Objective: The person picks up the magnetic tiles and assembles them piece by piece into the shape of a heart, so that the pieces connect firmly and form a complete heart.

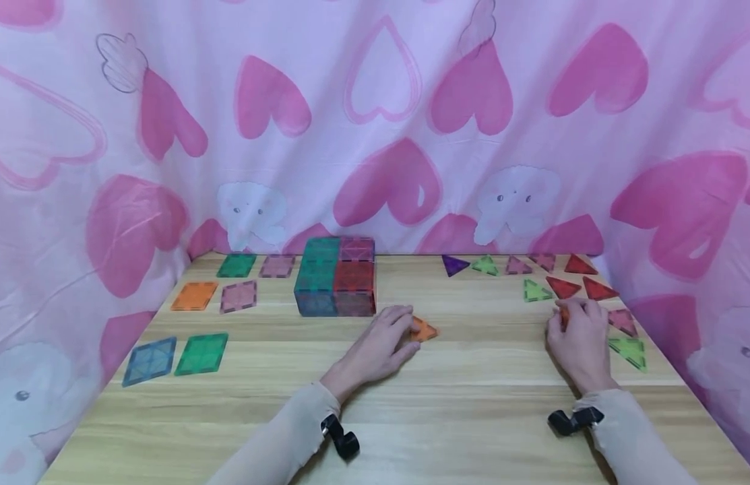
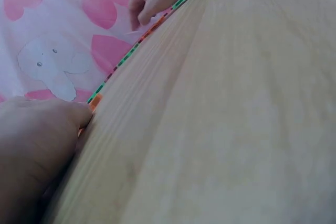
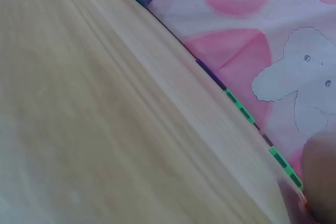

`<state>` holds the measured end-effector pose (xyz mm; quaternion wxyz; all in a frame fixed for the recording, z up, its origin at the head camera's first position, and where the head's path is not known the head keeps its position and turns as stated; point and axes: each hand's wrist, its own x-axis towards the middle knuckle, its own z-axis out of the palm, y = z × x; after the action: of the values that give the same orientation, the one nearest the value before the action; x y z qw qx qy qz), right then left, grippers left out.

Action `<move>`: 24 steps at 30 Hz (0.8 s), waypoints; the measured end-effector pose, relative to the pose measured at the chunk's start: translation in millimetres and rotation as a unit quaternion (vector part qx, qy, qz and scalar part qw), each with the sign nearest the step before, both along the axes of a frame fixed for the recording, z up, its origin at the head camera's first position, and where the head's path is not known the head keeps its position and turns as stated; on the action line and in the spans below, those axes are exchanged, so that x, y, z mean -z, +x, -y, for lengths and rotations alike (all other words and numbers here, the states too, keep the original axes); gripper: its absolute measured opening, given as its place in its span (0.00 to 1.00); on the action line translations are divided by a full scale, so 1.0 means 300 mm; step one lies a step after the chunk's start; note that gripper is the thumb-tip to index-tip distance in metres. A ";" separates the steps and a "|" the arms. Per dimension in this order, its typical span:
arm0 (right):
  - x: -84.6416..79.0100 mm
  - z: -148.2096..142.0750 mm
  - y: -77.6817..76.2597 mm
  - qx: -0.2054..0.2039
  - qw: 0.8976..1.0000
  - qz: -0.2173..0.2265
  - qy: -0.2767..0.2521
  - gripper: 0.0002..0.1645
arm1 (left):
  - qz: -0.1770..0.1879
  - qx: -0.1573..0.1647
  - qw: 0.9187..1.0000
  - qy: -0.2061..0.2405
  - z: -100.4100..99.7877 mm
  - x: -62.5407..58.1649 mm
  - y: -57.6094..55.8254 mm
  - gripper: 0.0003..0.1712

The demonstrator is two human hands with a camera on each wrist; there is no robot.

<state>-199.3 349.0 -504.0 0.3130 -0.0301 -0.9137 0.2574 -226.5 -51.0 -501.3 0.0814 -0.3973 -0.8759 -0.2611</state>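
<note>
An orange triangular magnetic tile [image 1: 424,330] lies on the table right of centre. My left hand [image 1: 381,343] pinches its left side between fingers and thumb; the left wrist view shows orange [image 2: 96,102] just past that hand. Over at the right, my right hand [image 1: 579,340] holds a small orange tile [image 1: 565,316], mostly hidden under the fingers and thumb. Close around this hand lie a red triangle [image 1: 599,289], a pink triangle [image 1: 622,322] and a light green triangle [image 1: 628,352]. Behind my left hand stands a box built of tiles [image 1: 354,277], green, red, purple and blue.
Several square tiles lie at the left, among them an orange one [image 1: 195,296], a green one [image 1: 201,353] and a blue one [image 1: 149,362]. More triangles, including a purple one [image 1: 455,265], line the back right. A pink heart-print curtain [image 1: 326,162] hangs behind the wooden table [image 1: 447,417].
</note>
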 end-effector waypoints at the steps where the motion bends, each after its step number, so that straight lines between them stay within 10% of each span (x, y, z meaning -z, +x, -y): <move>1: 0.003 -0.006 0.002 0.002 1.000 0.013 0.004 0.18 | -0.001 -0.001 1.000 0.006 -0.002 0.000 0.001 0.12; 10: -0.002 0.004 -0.003 -0.016 0.998 0.048 0.027 0.18 | 0.023 0.004 0.998 0.053 -0.004 -0.010 0.000 0.16; 15: -0.008 0.037 -0.012 -0.074 0.996 0.028 0.041 0.18 | 0.016 0.011 0.998 0.058 -0.006 -0.021 -0.004 0.01; 24: 0.002 0.063 -0.003 -0.129 0.990 0.035 0.040 0.25 | 0.031 0.007 0.998 0.056 -0.007 -0.016 0.009 0.16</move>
<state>-200.2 330.0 -504.7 0.2462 0.0914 -0.9299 0.2577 -223.9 -48.9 -496.6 0.0746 -0.3900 -0.8595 -0.3220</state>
